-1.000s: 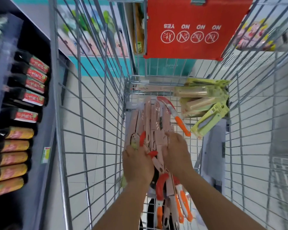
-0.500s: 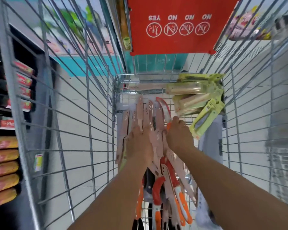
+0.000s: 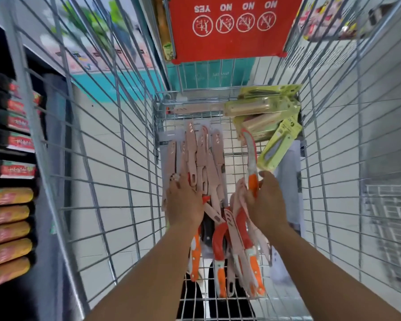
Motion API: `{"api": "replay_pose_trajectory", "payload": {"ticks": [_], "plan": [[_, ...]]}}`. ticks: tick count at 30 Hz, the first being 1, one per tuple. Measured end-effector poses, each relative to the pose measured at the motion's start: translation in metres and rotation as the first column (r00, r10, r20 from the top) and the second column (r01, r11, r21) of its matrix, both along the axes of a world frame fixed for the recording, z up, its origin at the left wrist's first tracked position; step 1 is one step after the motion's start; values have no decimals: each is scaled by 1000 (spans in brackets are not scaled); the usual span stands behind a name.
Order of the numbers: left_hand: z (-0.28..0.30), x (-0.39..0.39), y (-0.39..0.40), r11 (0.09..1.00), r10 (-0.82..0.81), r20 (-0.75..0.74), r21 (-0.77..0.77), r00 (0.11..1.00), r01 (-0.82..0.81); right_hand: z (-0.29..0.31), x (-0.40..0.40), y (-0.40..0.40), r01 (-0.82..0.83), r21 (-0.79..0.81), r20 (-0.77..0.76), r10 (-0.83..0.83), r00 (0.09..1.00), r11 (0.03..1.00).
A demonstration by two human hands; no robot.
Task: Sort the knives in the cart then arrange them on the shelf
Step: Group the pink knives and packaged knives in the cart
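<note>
Right hand curled round orange-handled curved knife at its grip — light, rigid, likely slick; keep to handle. Left hand flat, pressing pink sheathed knives.

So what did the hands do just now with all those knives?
The right hand took hold of the orange-handled curved knife and moved it right, away from the pink knives. The left hand stayed resting on the pink pile. The green packs stayed at the cart's far end.
</note>
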State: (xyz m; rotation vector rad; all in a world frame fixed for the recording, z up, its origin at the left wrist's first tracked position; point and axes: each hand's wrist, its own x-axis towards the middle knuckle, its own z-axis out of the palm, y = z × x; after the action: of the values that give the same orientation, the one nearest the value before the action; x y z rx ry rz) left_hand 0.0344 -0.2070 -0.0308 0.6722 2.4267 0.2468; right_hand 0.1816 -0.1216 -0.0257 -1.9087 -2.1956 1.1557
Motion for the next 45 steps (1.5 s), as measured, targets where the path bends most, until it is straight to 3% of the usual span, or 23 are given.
{"api": "replay_pose_trajectory", "payload": {"ticks": [5, 13, 16, 19, 21, 25, 28, 32, 36, 40, 45], "plan": [[2, -7, -1, 1000, 7, 6, 7, 1000, -7, 4, -14, 10, -79, 109, 138, 63, 988, 991], [3, -20, 25, 995, -87, 1, 46, 996, 87, 13, 10, -21, -130, -153, 403, 182, 897, 980], [-4, -21, 36, 987, -146, 14, 62, 989, 145, 11, -3, -18, -64, -42, 303, 74, 950, 997], [-10, -24, 42, 993, -118, 47, 31, 992, 117, 2, -36, -16, -196, -4, 79, 196, 977, 981], [-11, -26, 45, 998, -64, 82, 4, 995, 64, -5, -58, -14, -338, -57, 128, 343, 931, 939], [-17, -31, 49, 1000, -13, 96, 13, 995, 12, -12, -81, -7, -383, -106, 263, 397, 879, 918], [-23, -36, 52, 999, 37, 146, 32, 989, -42, -14, -87, -1, -291, -35, 187, 292, 938, 956], [-26, -40, 55, 996, 69, 223, 46, 972, -81, -23, -90, 6, -124, -168, 88, 141, 986, 978], [-30, -43, 56, 996, 82, 286, 17, 955, -90, -29, -92, 12, -87, -237, 111, 116, 987, 968], [-25, -41, 60, 993, 119, 340, -63, 933, -104, -30, -93, 21, -156, -268, 108, 191, 976, 951], [-15, -41, 57, 995, 97, 387, -9, 917, -101, -26, -89, 19, -68, -271, 22, 77, 997, 960]]}}
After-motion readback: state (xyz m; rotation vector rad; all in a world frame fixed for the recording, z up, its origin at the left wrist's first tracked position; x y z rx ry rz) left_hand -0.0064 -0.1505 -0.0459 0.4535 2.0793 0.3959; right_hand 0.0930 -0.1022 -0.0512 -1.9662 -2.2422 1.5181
